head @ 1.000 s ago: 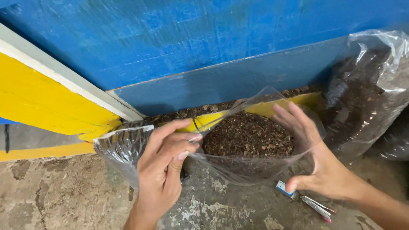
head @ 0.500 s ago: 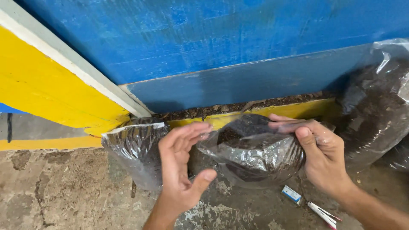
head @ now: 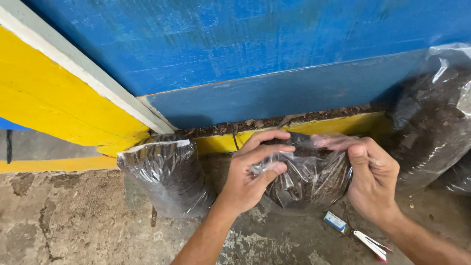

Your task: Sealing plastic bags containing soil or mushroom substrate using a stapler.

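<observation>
1. Yellow wall panel with a pale trim strip at far left; blue wall behind everything.
2. Filled clear bag of dark soil stands upright on the concrete floor, just left of the hands, untouched.
3. Left hand: fingers clenched on gathered plastic at the top left of the middle bag.
4. Middle bag: clear plastic, dark soil inside, resting on the floor against the yellow kerb, between both hands.
5. Right hand: fingers pinch the bag's top right edge, thumb pressed on the plastic.
6. Small blue-and-white object and a red-and-white tool lie on the floor below the right hand.
7. Large soil bag leans at far right.
</observation>
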